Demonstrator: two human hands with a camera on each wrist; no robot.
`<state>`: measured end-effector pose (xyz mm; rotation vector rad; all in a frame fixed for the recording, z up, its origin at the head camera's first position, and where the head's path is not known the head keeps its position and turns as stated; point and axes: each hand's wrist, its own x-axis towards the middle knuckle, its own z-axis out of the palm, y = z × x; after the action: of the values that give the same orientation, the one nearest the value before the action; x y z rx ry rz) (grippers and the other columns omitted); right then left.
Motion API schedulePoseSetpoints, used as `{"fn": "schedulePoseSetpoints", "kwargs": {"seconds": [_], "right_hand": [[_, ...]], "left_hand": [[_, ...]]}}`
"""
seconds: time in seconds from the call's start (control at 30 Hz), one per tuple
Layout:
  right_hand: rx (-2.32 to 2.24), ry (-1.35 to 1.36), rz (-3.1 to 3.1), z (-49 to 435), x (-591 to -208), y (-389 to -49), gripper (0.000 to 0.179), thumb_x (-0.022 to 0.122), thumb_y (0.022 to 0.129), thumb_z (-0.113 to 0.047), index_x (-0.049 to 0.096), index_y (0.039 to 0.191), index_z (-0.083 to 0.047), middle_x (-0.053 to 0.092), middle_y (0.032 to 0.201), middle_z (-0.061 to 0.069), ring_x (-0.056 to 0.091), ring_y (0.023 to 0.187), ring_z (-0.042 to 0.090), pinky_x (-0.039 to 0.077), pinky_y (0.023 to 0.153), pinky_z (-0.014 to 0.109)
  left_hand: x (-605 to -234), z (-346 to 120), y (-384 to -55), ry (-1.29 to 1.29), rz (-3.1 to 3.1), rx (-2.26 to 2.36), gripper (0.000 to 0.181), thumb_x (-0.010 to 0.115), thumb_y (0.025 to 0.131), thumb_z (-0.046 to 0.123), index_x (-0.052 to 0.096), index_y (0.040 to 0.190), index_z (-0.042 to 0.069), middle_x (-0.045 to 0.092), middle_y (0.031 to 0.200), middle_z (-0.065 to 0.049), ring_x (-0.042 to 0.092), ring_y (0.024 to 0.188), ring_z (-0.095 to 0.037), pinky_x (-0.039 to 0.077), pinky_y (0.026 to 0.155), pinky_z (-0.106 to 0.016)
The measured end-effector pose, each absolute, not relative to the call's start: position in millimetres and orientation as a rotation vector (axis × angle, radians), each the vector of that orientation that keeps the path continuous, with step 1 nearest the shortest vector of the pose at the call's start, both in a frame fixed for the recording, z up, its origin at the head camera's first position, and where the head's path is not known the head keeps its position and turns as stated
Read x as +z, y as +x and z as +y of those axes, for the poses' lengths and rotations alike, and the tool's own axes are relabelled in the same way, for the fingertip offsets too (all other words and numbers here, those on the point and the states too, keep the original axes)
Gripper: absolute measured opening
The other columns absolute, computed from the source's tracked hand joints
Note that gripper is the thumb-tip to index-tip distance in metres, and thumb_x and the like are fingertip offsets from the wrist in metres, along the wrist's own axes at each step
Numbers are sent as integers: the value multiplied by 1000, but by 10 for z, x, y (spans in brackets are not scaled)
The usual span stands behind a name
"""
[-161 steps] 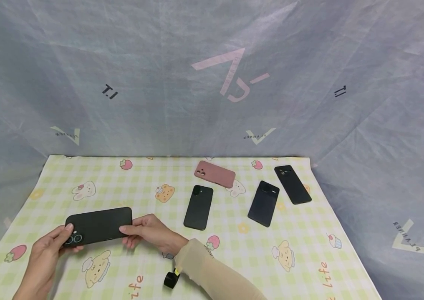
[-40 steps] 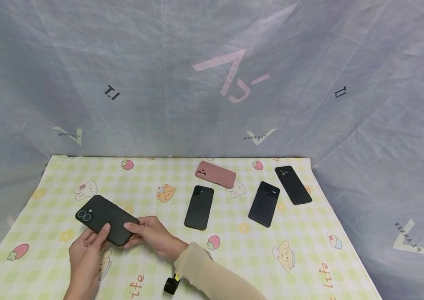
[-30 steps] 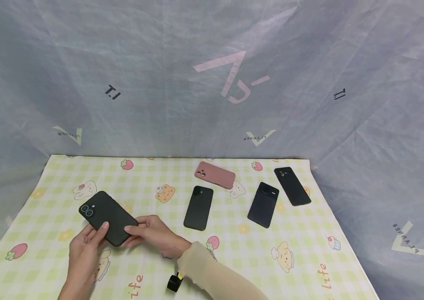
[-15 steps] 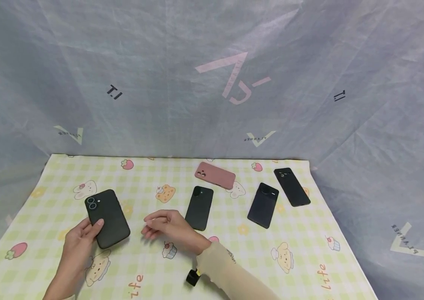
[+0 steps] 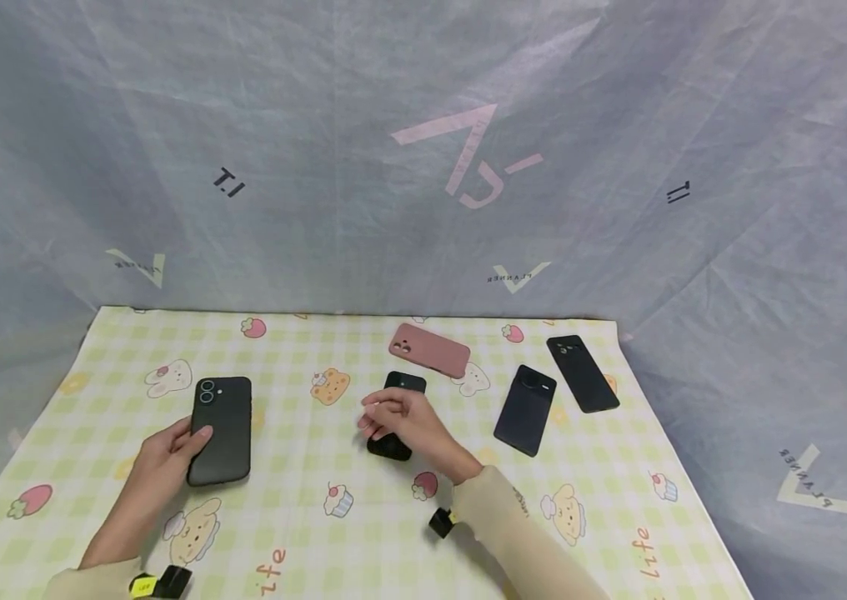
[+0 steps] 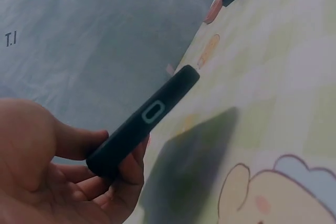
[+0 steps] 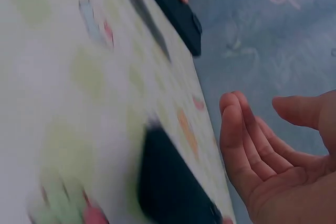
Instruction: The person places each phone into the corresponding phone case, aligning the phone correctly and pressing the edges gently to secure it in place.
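My left hand (image 5: 157,467) grips a black phone (image 5: 231,429) by its left side, thumb on the back. The phone stands nearly upright in the head view, its two ringed lenses at the top left. In the left wrist view, its bottom edge with the port opening (image 6: 153,112) faces the camera, raised over its shadow. My right hand (image 5: 414,423) hovers over a second black phone (image 5: 391,448), covering its middle. The right wrist view shows that hand's fingers (image 7: 247,145) loosely bent and holding nothing, apart from the blurred dark phone (image 7: 170,182).
Behind the second phone lies a pink phone or case (image 5: 431,350). To the right are a dark phone (image 5: 525,411) and a black phone or case (image 5: 583,373). A checked cloth (image 5: 303,533) covers the table. A grey curtain (image 5: 318,167) hangs along the far edge.
Both hands held the phone sideways at first. It has since turned upright in the left hand. My right hand has let go and moved right, over the second phone.
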<state>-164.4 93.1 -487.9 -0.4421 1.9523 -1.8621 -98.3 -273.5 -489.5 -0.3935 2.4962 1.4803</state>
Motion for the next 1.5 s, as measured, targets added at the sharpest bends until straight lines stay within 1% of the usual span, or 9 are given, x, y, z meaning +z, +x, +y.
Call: {"fn": "schedulePoseSetpoints", "kwargs": {"seconds": [0.1,0.23,0.53,0.93,1.17,1.23,1.33,1.43,1.5], "right_hand": [[-1872,-438,2016,1133,-4882,-1789,36,62,111,-12,61,135,15,76,110,27,77,95,32,64,89,48],[-1820,-433,2198,1387,-4833,-2006,35,63,109,-7,61,135,16,75,110,31,76,96,39,62,90,58],[-1384,-455,2698,1781,-4731,-2473,32,68,106,-13,70,133,6,78,105,18,76,96,34,60,78,33],[-1071,-453,2799,1978,-4778,-2870,35,68,106,-13,66,135,8,68,127,23,70,108,34,60,90,47],[-879,-494,2824,1991,-4793,-2989,37,69,105,-13,67,134,11,66,128,26,66,112,35,57,97,49],[-813,-541,2852,1986,-4791,-3020,35,70,103,-12,70,130,10,69,123,25,67,106,32,58,96,49],[-762,-601,2865,1977,-4799,-3082,22,71,102,-11,74,112,7,69,92,17,59,77,22,55,79,40],[-768,-625,2833,1967,-4825,-3149,17,73,101,-11,70,91,2,48,64,3,38,58,14,38,62,32],[-779,-618,2800,1957,-4844,-3178,24,75,100,-13,65,83,0,36,60,-2,31,55,12,30,58,30]], "left_hand": [[-4904,-2722,-1024,-337,2531,1451,76,41,117,45,19,166,-10,44,157,-38,41,148,-52,30,123,-66],[-4919,-2709,-1085,-292,2564,1412,74,41,118,41,20,164,-13,46,154,-38,42,147,-53,31,122,-67],[-4971,-2701,-1153,-218,2624,1327,68,42,118,34,23,162,-15,45,154,-39,43,145,-55,34,120,-68],[-5033,-2678,-1207,-216,2657,1248,68,44,118,35,29,162,-14,52,151,-37,53,137,-53,41,114,-67],[-5038,-2661,-1222,-261,2794,1092,64,55,114,37,46,154,-13,65,130,-34,64,117,-49,49,100,-65],[-5030,-2656,-1221,-278,2809,1071,62,56,113,35,47,152,-13,65,125,-32,64,112,-46,50,96,-62],[-5017,-2634,-1215,-318,2824,1058,62,58,113,32,46,151,-15,62,123,-32,62,107,-43,50,92,-59],[-5011,-2606,-1205,-361,2851,1042,59,60,111,27,48,149,-16,60,120,-30,60,103,-40,50,87,-55],[-5007,-2589,-1196,-376,2872,1030,56,61,110,24,49,148,-17,60,118,-30,60,101,-40,50,84,-54]]}}
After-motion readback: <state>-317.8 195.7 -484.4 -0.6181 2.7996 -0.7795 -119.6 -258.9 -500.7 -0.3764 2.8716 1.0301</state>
